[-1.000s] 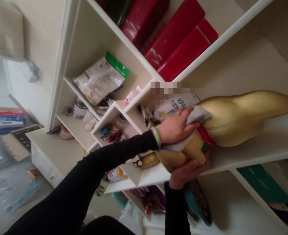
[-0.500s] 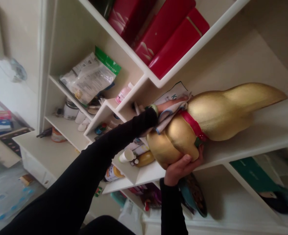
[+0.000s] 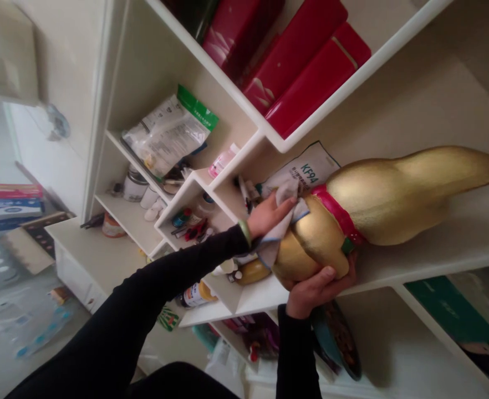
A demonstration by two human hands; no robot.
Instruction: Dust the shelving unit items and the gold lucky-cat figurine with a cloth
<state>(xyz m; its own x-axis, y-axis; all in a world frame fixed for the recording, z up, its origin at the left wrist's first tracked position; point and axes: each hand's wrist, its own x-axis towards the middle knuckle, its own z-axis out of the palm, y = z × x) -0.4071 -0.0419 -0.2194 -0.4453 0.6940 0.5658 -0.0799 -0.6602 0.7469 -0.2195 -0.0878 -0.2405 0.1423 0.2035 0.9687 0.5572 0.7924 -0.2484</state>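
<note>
A large golden gourd ornament (image 3: 377, 199) lies tilted in the picture, with a red ribbon (image 3: 336, 213) tied round its waist. My right hand (image 3: 319, 291) grips its lower bulb, thumb in front and fingers partly hidden behind. My left hand (image 3: 269, 216), with a pale green bangle at the wrist, is closed on a greyish cloth (image 3: 275, 235) with blue edging. The cloth rests against the bulb's left side. A white packet marked KF94 (image 3: 306, 169) stands just behind this hand.
White shelving (image 3: 284, 145) surrounds the gourd. Red boxes (image 3: 311, 66) fill the upper compartment. A green-topped bag (image 3: 173, 136) and a pink bottle (image 3: 223, 160) stand left. Below the gourd are a blue-rimmed dish (image 3: 331, 341) and a green box (image 3: 452, 313).
My left hand and the cloth have slid down and left along the gourd, away from the ribbon, uncovering more of the packet. My right hand keeps its grip. The view has shifted slightly.
</note>
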